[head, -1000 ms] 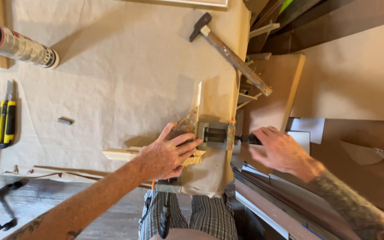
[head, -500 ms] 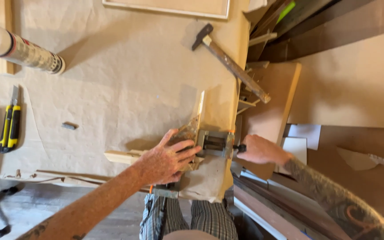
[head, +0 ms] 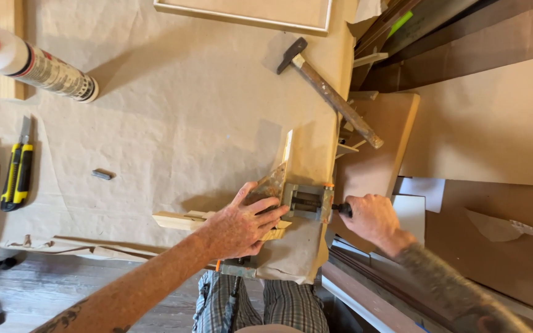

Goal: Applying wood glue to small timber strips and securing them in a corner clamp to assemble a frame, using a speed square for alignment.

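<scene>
While the left hand (head: 239,225) is pressing flat, fingers spread, on the wooden strips (head: 180,220) meeting at a corner, the right hand (head: 371,217) is closing its grip around the dark handle (head: 340,209) of the metal clamp (head: 306,202) at the worktop (head: 174,142) edge. A hammer (head: 331,98) is lying beyond the clamp, overhanging the edge. Farther left, a yellow utility knife (head: 16,172), a small metal piece (head: 101,175) and a sealant tube (head: 38,65) are lying well apart on the brown paper.

Woodworking workshop, papered bench (head: 174,142), hammer (head: 331,95), vise (head: 306,201)
</scene>
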